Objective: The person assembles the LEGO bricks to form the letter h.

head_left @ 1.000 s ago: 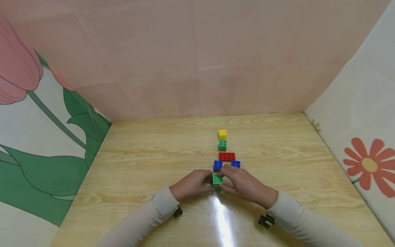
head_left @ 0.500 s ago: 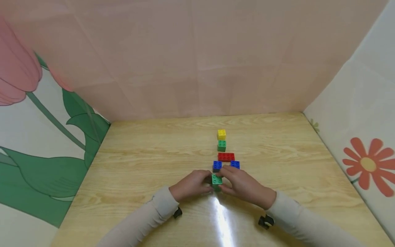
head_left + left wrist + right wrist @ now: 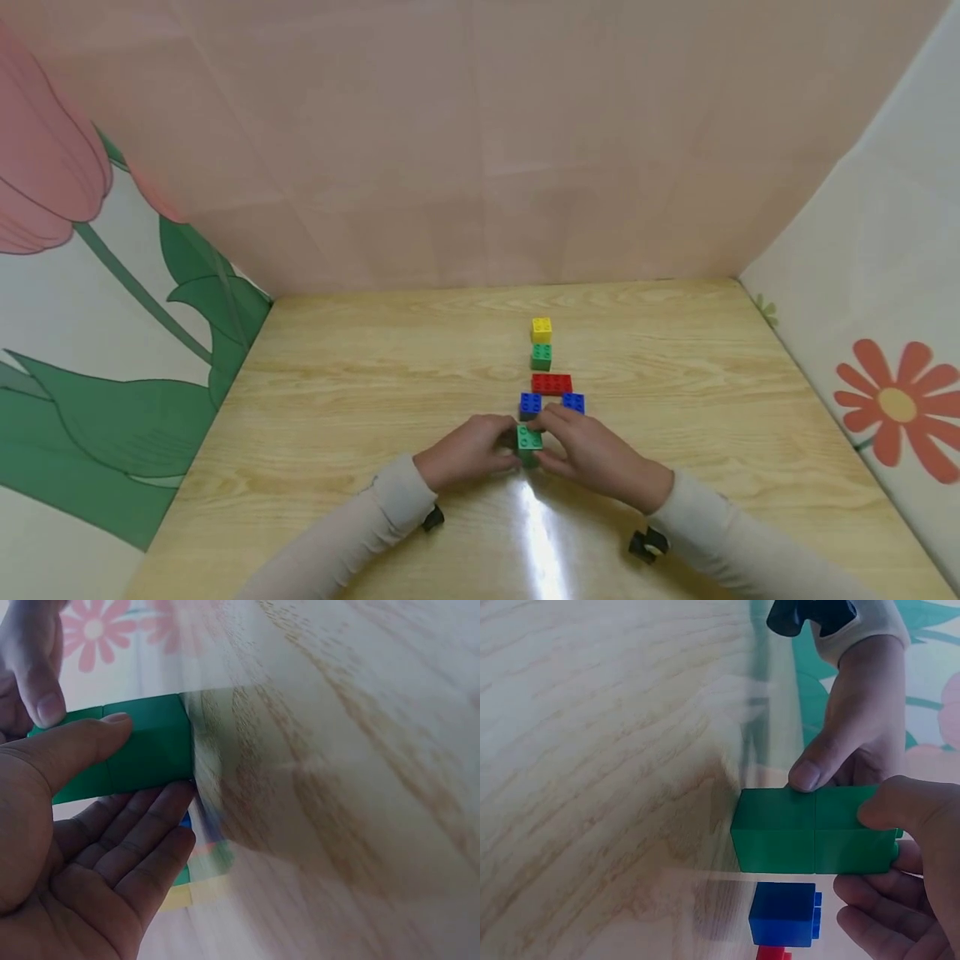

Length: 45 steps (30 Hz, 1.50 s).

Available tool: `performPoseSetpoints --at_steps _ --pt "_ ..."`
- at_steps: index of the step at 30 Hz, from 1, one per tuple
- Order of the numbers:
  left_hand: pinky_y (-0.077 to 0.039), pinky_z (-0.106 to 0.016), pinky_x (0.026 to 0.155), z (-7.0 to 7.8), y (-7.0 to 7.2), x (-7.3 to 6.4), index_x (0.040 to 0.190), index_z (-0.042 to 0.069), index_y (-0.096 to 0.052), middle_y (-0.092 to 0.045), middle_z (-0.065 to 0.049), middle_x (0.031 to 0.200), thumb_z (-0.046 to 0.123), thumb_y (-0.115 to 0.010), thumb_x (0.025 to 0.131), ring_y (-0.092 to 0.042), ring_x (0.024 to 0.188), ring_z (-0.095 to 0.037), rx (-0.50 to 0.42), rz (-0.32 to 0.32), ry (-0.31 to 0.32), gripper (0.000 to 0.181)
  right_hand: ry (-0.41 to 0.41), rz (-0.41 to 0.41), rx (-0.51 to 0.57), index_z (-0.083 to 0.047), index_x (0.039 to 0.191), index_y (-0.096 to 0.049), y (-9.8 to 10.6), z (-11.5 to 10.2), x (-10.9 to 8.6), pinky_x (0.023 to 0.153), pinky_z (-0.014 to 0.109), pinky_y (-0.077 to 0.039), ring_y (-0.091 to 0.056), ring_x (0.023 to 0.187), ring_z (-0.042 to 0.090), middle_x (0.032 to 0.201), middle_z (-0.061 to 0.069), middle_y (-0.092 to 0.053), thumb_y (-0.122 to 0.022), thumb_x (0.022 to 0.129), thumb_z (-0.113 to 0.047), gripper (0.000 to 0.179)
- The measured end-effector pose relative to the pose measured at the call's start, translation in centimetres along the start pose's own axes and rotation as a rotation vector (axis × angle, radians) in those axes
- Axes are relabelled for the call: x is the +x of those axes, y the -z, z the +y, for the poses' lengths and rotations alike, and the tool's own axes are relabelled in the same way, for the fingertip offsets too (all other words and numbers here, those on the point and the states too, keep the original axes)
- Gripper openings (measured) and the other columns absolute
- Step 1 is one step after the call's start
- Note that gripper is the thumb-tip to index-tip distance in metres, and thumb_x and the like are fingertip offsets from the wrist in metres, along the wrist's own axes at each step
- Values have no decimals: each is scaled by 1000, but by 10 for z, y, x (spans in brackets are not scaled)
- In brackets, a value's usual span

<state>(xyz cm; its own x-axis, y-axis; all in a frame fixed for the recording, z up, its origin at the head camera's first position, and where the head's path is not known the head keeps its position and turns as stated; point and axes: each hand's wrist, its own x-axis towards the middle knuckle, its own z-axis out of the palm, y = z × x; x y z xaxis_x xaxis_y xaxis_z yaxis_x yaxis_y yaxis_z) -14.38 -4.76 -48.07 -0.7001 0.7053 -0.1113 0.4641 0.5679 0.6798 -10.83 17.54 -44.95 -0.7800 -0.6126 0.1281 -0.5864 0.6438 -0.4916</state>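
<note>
Two green building bricks, one on top of the other, stand upright on the table. In the right wrist view, a seam separates the lower green brick (image 3: 775, 832) from the upper green brick (image 3: 847, 851), whose studs face away from the table. My left hand (image 3: 471, 451) pinches the lower brick from the left, its thumb (image 3: 90, 746) on the near side and its fingers behind. From the right, my right hand (image 3: 597, 454) grips the upper brick between thumb and fingers. Just behind the stack sits a blue brick (image 3: 530, 406); another blue brick (image 3: 573, 402) is partly covered by my right hand.
Farther back lie a longer red brick (image 3: 552, 383), a green brick (image 3: 542, 357) and a yellow brick (image 3: 542, 329), roughly in line. The wooden table (image 3: 360, 367) meets a pink backdrop (image 3: 480, 167) at its far edge, with flower-printed side panels.
</note>
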Motion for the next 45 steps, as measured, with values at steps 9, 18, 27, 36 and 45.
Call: performPoseSetpoints --at_steps 9,18,27,36,45 --pt "-49 -19 83 -1 -2 0 109 14 -65 -66 12 99 25 -76 86 -59 91 1 18 12 -15 27 -20 5 -61 -20 122 -58 -3 2 -2 81 24 -53 -61 97 11 112 -9 -59 -73 87 -37 42" --pt "-49 -19 83 0 -2 -1 110 14 -65 -66 12 99 25 -77 86 -59 92 1 15 7 -5 29 2 23 -125 -20 136 -53 -2 5 -8 90 30 -51 -57 111 11 124 -5 -58 -66 89 -52 59" --pt "-49 -18 83 -1 2 -4 109 15 -65 -65 13 100 25 -77 86 -59 92 1 19 10 -4 28 88 72 -142 -14 138 -52 1 8 -9 88 32 -52 -58 111 12 125 -1 -59 -56 94 -53 59" --pt "-49 -19 84 -4 7 -8 112 13 -65 -65 13 101 24 -77 86 -59 93 0 17 -1 15 31 95 106 -171 -13 140 -51 4 13 -10 89 34 -52 -58 112 13 128 -1 -57 -64 93 -43 57" --pt "-49 -20 85 -4 9 -10 112 12 -65 -65 11 101 23 -78 85 -59 93 -1 51 9 14 31 65 121 -190 -11 136 -54 8 12 -11 87 36 -53 -61 108 16 125 2 -59 -67 92 -39 53"
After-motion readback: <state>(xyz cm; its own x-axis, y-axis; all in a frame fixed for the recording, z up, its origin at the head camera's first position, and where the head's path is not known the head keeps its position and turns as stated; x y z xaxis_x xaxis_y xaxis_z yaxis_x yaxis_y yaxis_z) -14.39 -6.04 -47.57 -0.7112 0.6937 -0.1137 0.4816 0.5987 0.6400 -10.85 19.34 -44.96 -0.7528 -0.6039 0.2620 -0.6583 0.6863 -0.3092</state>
